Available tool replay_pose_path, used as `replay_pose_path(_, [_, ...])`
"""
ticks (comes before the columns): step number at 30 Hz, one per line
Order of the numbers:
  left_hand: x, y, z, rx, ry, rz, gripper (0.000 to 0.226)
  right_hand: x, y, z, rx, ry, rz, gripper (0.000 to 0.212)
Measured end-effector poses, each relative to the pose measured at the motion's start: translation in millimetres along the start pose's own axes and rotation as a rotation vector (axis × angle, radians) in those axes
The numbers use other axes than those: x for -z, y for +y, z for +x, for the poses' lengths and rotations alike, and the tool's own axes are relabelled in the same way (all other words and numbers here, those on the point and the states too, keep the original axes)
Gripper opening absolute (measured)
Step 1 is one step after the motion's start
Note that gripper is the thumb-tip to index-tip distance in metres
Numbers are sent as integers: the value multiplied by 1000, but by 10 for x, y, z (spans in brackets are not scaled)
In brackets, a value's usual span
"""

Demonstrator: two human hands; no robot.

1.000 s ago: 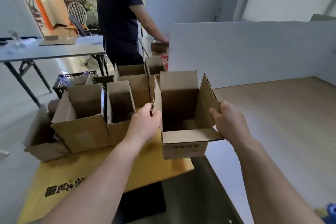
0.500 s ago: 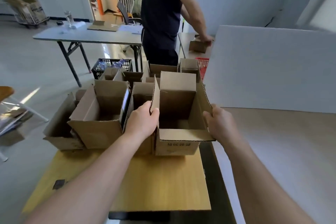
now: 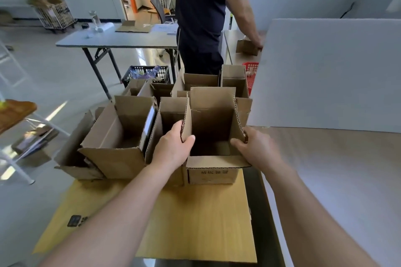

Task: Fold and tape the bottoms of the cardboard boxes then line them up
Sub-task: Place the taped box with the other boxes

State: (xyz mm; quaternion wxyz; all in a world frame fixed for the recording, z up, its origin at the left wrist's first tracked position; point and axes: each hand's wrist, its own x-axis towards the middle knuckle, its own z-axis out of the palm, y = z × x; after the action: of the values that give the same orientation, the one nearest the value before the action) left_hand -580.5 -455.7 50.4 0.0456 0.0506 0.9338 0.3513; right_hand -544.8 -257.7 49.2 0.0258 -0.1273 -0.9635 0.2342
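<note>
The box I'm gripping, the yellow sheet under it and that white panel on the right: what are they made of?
Box: corrugated cardboard, matte brown; fluting shows along cut flap edges. Yellow sheet: probably flattened cardboard, smooth face, printed mark. White panel: matte, flat board; material unclear.

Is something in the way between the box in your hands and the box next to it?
Only the left hand, which grips the left flap of the held box right beside the neighbouring box. Nothing else shows between them.
</note>
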Motion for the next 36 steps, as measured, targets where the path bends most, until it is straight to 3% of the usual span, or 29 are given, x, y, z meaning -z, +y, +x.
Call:
replay_pose_path(7, [74,26,4,-128,10,48,68,132,-105,-144,-15,65,-22,41])
replay_pose_path(12, [168,143,-150,-321,195,130,52,281,-218,-453,-62,288,-38,30])
replay_pose_path(16, [126,279,-376,-520,214,157,35,246,-220,-844,-100,370,-115,22])
replay_pose_path(22, [-262,498,-740,-767,77,168,30,190,-8,-1501,-254,356,-221,23])
replay_pose_path(36, [-1319,1117,-2059,-1035,-273,180,35,542,962,-3226,-667,418,-313,27])
